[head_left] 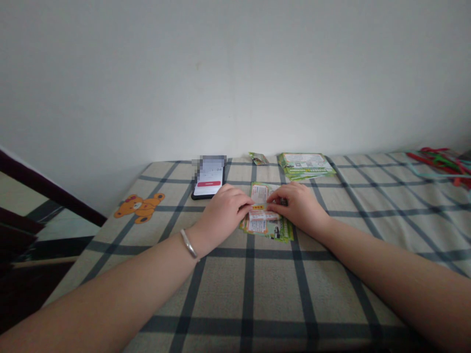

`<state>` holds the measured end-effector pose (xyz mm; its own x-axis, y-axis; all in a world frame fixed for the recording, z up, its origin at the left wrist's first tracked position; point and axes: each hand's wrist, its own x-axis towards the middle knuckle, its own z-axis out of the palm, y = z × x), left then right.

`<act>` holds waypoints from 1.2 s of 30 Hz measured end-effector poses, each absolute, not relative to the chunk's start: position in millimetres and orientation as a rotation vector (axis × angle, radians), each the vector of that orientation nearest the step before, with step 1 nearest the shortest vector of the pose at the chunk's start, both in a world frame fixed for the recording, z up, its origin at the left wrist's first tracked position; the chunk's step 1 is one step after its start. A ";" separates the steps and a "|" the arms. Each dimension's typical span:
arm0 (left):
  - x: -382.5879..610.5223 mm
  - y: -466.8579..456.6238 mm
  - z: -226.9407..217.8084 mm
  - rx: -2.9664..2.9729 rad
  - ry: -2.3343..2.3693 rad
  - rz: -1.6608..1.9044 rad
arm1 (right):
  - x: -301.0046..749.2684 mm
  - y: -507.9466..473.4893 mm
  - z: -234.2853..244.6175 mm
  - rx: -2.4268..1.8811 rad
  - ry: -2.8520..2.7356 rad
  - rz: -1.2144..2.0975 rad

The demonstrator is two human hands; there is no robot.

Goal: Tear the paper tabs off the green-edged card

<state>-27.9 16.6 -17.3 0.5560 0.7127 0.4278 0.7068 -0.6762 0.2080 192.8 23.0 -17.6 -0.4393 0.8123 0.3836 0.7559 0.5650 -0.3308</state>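
A: Which object occupies the centre of the view?
B: A green-edged printed paper (261, 223), lying on the checked tablecloth (217, 299) between the two hands. A pale strip with print crosses its middle, and a patterned green portion extends below, toward the wearer.

A: How is the left hand (228, 206) disposed?
B: Palm down, with thumb and forefinger brought together, pinching the paper's left side. A silvery bracelet (188, 243) encircles the wrist.

A: And the right hand (297, 206)?
B: It arches over the paper's right side, fingers bent and thumb beneath, the tips facing those of its partner. At this distance one cannot tell whether they grip the edge or merely rest upon it.

A: What surrounds the hands?
B: Just beyond the left hand lies a phone (209, 177) in a dark case, its screen lit and showing a red bar. Farther back, near the wall (235, 78), lies a small crumpled green piece (259, 158); to its right, a stack of printed sheets (307, 164) with green borders.

A: And at the margins?
B: On the left, an orange bear figure (139, 207) lies flat on the cloth; at far right, red and green items (441, 159) lie in a heap.
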 end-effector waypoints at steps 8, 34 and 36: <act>-25.4 14.6 -13.7 2.845 1.259 0.716 | 193.1 24.7 -17.4 -1.256 -2.289 0.160; -31.4 14.4 -5.9 3.082 1.018 0.408 | 193.5 28.1 -22.6 -1.194 -2.280 0.187; -31.7 13.8 -6.1 3.079 1.029 0.416 | 193.3 27.6 -21.9 -1.204 -2.238 0.219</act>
<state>-31.7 13.8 -6.1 0.7710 0.5724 0.2792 0.6057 -0.7945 -0.0436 193.3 27.6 -21.9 -0.4228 0.8059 0.4145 0.7105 0.5787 -0.4004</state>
